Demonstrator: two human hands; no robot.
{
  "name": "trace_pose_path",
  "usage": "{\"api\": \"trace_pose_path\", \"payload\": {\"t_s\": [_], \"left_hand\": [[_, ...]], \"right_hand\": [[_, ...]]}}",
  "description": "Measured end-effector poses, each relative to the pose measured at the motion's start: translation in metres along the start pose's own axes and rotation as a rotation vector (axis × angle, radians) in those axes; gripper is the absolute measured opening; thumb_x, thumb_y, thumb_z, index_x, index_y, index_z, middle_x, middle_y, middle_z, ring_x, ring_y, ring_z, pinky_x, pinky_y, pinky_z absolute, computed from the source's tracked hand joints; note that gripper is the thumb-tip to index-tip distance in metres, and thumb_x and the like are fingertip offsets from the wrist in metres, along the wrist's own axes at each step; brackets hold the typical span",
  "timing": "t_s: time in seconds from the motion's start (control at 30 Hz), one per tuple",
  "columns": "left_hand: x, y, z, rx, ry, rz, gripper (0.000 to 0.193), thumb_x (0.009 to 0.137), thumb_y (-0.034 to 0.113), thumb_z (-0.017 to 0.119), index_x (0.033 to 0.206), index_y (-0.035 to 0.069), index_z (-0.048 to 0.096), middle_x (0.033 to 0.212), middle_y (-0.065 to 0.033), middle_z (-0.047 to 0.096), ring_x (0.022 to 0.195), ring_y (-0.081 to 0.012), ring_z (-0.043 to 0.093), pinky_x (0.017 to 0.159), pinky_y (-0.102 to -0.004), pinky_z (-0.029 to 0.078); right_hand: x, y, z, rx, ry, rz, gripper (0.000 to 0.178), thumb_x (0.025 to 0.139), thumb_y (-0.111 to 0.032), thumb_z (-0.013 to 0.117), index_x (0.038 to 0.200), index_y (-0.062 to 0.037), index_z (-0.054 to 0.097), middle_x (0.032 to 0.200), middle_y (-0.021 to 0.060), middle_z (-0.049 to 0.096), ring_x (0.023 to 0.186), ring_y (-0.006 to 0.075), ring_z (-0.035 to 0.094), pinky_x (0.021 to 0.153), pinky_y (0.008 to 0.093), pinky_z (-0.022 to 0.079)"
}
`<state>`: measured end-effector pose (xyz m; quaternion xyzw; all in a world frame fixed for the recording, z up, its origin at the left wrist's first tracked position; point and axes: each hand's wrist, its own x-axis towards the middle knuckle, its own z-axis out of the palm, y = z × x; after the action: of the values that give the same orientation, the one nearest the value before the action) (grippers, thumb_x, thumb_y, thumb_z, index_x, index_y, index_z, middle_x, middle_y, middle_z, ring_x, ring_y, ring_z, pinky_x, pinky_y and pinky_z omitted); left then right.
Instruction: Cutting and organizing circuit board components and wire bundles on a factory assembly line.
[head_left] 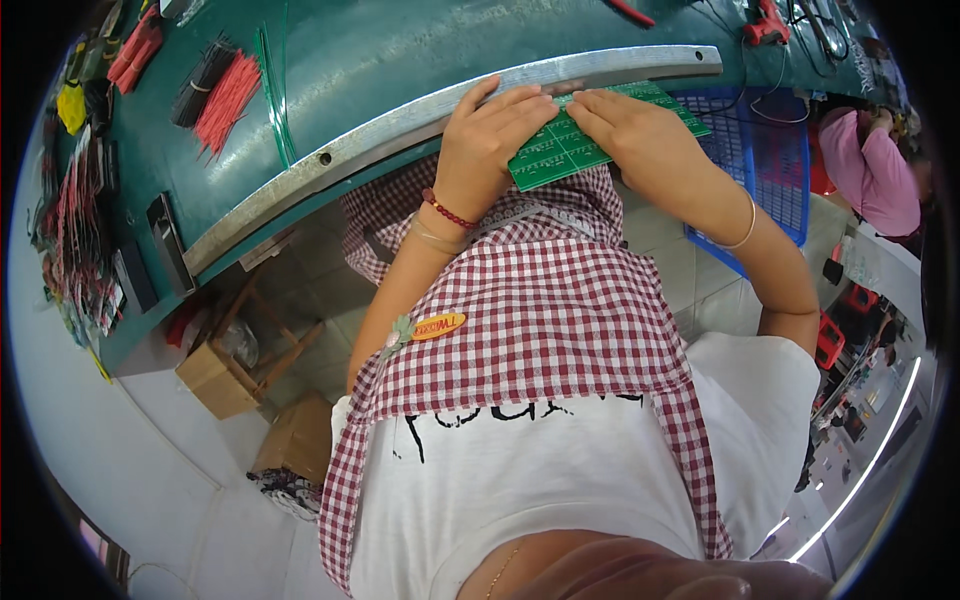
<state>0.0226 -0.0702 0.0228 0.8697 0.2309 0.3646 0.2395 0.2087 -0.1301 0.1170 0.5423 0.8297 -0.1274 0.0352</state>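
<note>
Circuit board (560, 150), green and flat, is held by both hands beside the near edge of the long metal bar (400, 115), a bit right of the bar's middle. The left hand (495, 135) is kept palm down, and its fingers are pointed to the right. The little finger is spread out onto the bar; the others are bent over the board. The right hand (640, 135) is held palm down too, and its fingers are pointed left, so that the two hands nearly meet. The board is gripped by the fingers of both; the thumbs are hidden, so their place cannot be told. The right elbow is bent out wide, and the left arm is held straighter.

One board and one bar are seen, and two holes are seen in the bar. Past the bar, on the green table (400, 35), three bundles are laid: one black bundle (198, 88) and two red ones, a thin-stick bundle (230, 105) and a thicker bundle (135, 52). One red tool (767, 24) is placed beyond the bar's right end. Below that end, blue plastic (785, 175) is seen, but whether it is one crate or two cannot be told.
</note>
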Motion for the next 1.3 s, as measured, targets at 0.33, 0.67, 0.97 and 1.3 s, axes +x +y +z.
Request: {"api": "trace_pose_path", "payload": {"t_s": [0.33,0.67,0.97,1.3], "left_hand": [[-0.005,0.000,0.007,0.186,0.042,0.126,0.024,0.078,0.017,0.058,0.100,0.010,0.066,0.106,-0.0021,0.065,0.106,-0.0158,0.059,0.099,-0.0399,0.037],[-0.002,0.005,0.006,0.018,0.071,-0.015,0.025,0.076,0.015,0.061,0.100,0.009,0.065,0.102,-0.0044,0.067,0.104,-0.0175,0.060,0.098,-0.0393,0.038],[0.000,0.007,0.000,-0.032,0.035,-0.091,0.028,0.077,0.012,0.062,0.104,0.012,0.066,0.105,-0.0040,0.067,0.106,-0.0188,0.060,0.097,-0.0376,0.040],[0.014,-0.003,-0.014,-0.273,0.009,-0.376,0.039,0.073,0.012,0.073,0.110,0.010,0.063,0.097,-0.0080,0.068,0.091,-0.0198,0.065,0.089,-0.0321,0.046]], "right_hand": [[-0.016,-0.006,0.039,-0.198,0.344,-0.064,0.040,0.073,-0.005,0.056,0.112,0.0061,0.054,0.117,0.0184,0.056,0.110,0.0296,0.055,0.092,0.0360,0.047],[-0.006,0.004,0.014,-0.077,0.149,-0.075,0.039,0.073,-0.002,0.056,0.111,0.0039,0.054,0.115,0.0168,0.057,0.108,0.0286,0.056,0.088,0.0334,0.049],[0.004,0.014,0.008,-0.007,0.058,-0.103,0.044,0.067,0.007,0.058,0.110,0.0022,0.054,0.114,0.0172,0.057,0.103,0.0321,0.057,0.084,0.0361,0.050],[0.059,0.044,-0.039,0.162,-0.406,-0.064,0.033,0.078,-0.007,0.062,0.109,0.0006,0.057,0.087,0.0189,0.064,0.079,0.0298,0.063,0.071,0.0393,0.049]]}}
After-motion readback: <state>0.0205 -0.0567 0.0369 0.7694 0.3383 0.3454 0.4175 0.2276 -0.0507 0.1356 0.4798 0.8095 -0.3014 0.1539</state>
